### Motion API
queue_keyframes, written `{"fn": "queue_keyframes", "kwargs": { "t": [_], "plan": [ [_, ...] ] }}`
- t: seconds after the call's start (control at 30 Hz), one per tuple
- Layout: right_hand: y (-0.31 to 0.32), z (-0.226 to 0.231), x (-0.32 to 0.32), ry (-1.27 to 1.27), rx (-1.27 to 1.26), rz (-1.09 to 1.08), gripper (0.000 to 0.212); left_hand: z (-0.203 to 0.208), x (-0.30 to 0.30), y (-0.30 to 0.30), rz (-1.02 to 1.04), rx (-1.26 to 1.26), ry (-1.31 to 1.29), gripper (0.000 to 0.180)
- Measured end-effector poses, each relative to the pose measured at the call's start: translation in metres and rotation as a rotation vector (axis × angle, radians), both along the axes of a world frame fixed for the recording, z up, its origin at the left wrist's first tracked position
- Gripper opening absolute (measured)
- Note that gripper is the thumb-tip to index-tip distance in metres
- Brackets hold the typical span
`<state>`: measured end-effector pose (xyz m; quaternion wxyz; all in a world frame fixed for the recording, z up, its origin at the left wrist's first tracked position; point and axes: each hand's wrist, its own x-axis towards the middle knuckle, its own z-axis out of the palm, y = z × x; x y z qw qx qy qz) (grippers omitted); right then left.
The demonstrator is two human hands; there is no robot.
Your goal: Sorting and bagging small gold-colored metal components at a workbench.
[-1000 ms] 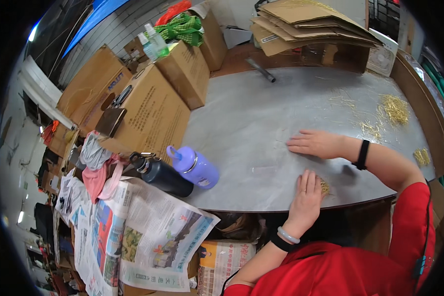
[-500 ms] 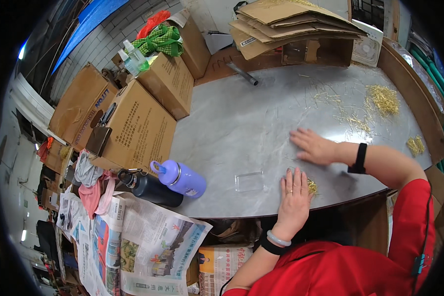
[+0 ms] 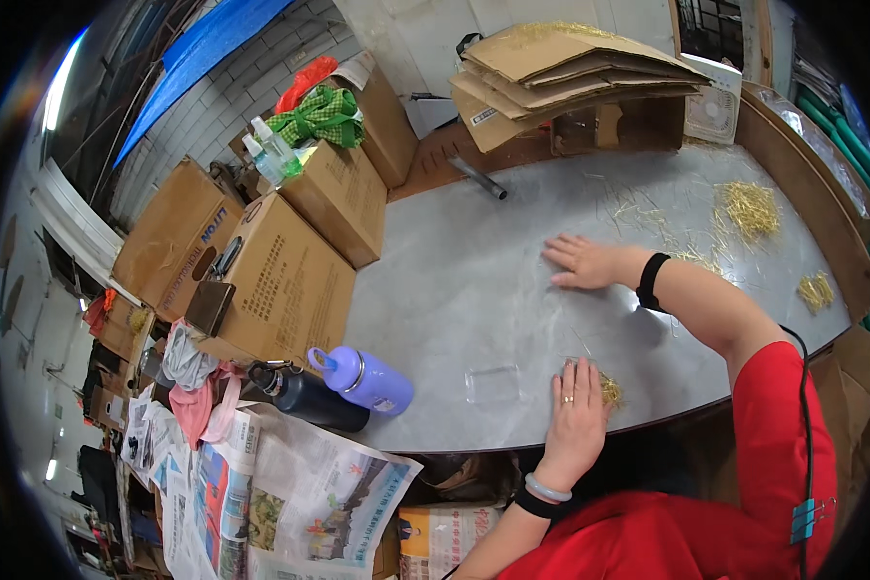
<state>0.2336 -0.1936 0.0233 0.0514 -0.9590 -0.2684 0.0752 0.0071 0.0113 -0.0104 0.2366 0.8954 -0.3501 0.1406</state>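
Observation:
My left hand (image 3: 578,411) lies flat near the table's front edge, fingers stretched out side by side. Beside and partly beneath it is a small bunch of thin gold-coloured wire pieces (image 3: 611,391); the hand hides the rest. Farther forward, my right hand (image 3: 580,261) rests palm down on the grey tabletop (image 3: 435,280) with its fingers apart and nothing in them. A clear, flat rectangular plastic piece (image 3: 493,384) lies left of my left hand. At the far right sit a larger heap of the gold wires (image 3: 749,211) and a smaller one (image 3: 815,292).
A purple bottle (image 3: 377,382) and a black bottle (image 3: 314,396) stand at the left edge by newspapers (image 3: 329,493). Cardboard boxes (image 3: 280,271) line the left side. A metal tube (image 3: 478,178) lies at the back, before stacked cardboard (image 3: 570,72) and a white fan (image 3: 713,101).
My right hand has slid forward and left across the tabletop, away from my left hand. The left hand stays at the small wire bunch. The view has tilted slightly.

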Motion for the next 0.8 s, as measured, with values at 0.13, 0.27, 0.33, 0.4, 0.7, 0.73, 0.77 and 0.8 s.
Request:
{"fn": "queue_keyframes", "kwargs": {
  "t": [0.13,0.27,0.33,0.4,0.7,0.73,0.77,0.8],
  "plan": [
    [0.009,0.001,-0.039,-0.015,0.008,0.34,0.071,-0.002,0.002,0.0,-0.01,-0.021,-0.016,0.059],
    [-0.016,0.006,-0.106,0.087,0.078,0.425,0.065,-0.002,0.001,-0.007,-0.029,-0.046,-0.026,0.059],
    [-0.013,0.014,-0.122,0.105,0.248,0.39,0.05,-0.002,0.001,0.0,-0.01,-0.032,0.0,0.058],
    [-0.018,0.027,-0.129,0.189,0.38,0.196,0.047,-0.002,0.001,0.001,-0.014,-0.028,0.009,0.058],
    [-0.011,0.005,-0.156,-0.266,0.054,0.077,0.039,-0.002,0.0,-0.004,-0.008,-0.056,-0.046,0.059],
    [-0.004,0.005,-0.161,-0.246,0.064,0.082,0.037,-0.003,0.0,-0.002,0.001,-0.046,-0.037,0.059],
    [0.003,0.006,-0.165,-0.197,0.165,0.105,0.03,-0.004,-0.001,0.0,0.011,-0.036,-0.028,0.059],
    [0.006,0.009,-0.159,-0.178,0.178,0.077,0.028,-0.003,0.001,-0.001,0.015,-0.026,-0.028,0.059]
  ]
}}
